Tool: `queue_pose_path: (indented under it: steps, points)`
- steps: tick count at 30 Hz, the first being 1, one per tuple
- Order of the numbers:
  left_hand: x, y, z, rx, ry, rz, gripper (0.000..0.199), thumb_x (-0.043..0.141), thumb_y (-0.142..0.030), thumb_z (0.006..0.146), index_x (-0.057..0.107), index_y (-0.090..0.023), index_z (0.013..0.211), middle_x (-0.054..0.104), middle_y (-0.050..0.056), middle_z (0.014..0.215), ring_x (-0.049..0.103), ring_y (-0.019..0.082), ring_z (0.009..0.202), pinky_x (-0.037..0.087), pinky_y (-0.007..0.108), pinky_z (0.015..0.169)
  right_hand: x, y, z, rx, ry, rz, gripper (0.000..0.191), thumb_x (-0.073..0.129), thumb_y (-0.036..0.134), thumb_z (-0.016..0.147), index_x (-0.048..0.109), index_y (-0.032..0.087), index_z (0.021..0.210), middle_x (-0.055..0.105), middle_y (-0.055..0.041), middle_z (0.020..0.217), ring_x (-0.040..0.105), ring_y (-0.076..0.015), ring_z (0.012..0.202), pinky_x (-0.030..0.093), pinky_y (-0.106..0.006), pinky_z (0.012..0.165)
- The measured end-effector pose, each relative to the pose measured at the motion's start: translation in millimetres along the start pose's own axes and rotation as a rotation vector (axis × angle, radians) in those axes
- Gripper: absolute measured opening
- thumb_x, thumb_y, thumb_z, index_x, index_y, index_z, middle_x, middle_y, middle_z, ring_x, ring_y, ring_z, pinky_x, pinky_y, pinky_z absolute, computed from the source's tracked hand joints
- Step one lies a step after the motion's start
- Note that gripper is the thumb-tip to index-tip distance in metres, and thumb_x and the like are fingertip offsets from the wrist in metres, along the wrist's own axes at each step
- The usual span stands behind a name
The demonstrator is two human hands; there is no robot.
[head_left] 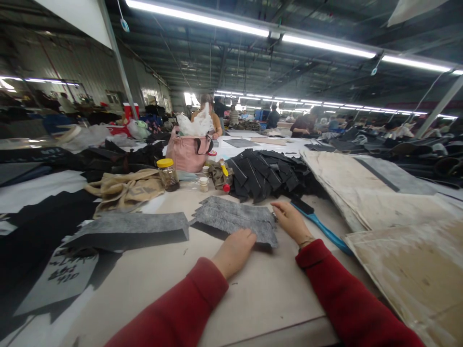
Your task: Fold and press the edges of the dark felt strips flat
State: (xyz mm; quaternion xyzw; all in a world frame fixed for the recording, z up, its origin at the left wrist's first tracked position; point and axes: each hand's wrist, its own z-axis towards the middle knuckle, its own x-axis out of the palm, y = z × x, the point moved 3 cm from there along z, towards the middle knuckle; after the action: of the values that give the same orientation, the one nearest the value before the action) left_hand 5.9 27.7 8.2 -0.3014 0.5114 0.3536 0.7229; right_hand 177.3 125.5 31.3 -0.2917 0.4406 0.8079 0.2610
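Note:
A stack of grey fabric pieces (231, 215) with dark undersides lies on the table before me, its front right edge slightly raised. My left hand (237, 250) is closed at the front edge of this stack, fingers bent over the top piece and thumb hidden. At the right end, my right hand (292, 222) pinches near the corner of the fabric; the fingertips are small and partly hidden. Just right of that hand lies a blue-handled brush (325, 229) with dark bristles. To the left rests another grey fabric stack (133, 229), apart from both hands.
Behind the fabric are a pile of black cut pieces (264, 173), a yellow-lidded jar (168, 174), a pink bag (190, 152) and a tan cloth (126, 188). Large pale sheets (361, 193) lie on the right. A handwritten paper (65, 274) is at left. People work farther back.

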Motion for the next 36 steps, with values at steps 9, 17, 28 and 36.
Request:
queue_pose_path:
  steps: [9,17,28,36]
  points:
    - [3.6,4.1,3.1,0.011,-0.005,-0.056,0.008,0.043,-0.010,0.083,0.047,-0.016,0.080,0.052,0.003,0.086,0.048,0.017,0.078,0.042,0.028,0.071,28.2,-5.1,68.7,0.183,0.424,0.068,0.025,0.062,0.041,0.069,0.070,0.023,0.084,0.069,-0.0025,0.083,0.061,-0.0203,0.082,0.045,-0.031,0.079]
    - [8.5,10.0,9.5,0.018,-0.008,-0.104,0.007,0.044,-0.011,0.082,0.047,-0.017,0.080,0.053,0.003,0.085,0.049,0.017,0.077,0.043,0.028,0.068,59.5,-24.4,121.5,0.359,0.366,0.179,0.038,0.054,0.047,0.076,0.066,0.011,0.076,0.068,-0.0118,0.077,0.062,-0.0152,0.065,0.048,-0.024,0.057]
    - [7.7,11.5,11.1,0.019,0.007,-0.133,0.007,0.042,-0.015,0.084,0.047,-0.017,0.081,0.053,0.003,0.087,0.050,0.017,0.079,0.044,0.029,0.071,51.6,-15.3,156.3,0.360,0.214,0.214,0.035,0.048,0.025,0.080,0.056,0.012,0.112,0.064,-0.0117,0.101,0.063,-0.0140,0.076,0.049,-0.024,0.064]
    - [7.3,11.1,11.4,-0.014,-0.020,-0.125,0.011,0.039,-0.011,0.085,0.049,-0.016,0.083,0.053,0.004,0.087,0.049,0.017,0.082,0.043,0.030,0.073,-13.4,-25.0,9.4,0.101,0.232,-0.213,0.031,0.049,0.030,0.077,0.063,0.019,0.103,0.063,-0.0094,0.100,0.057,-0.0216,0.089,0.043,-0.036,0.084]
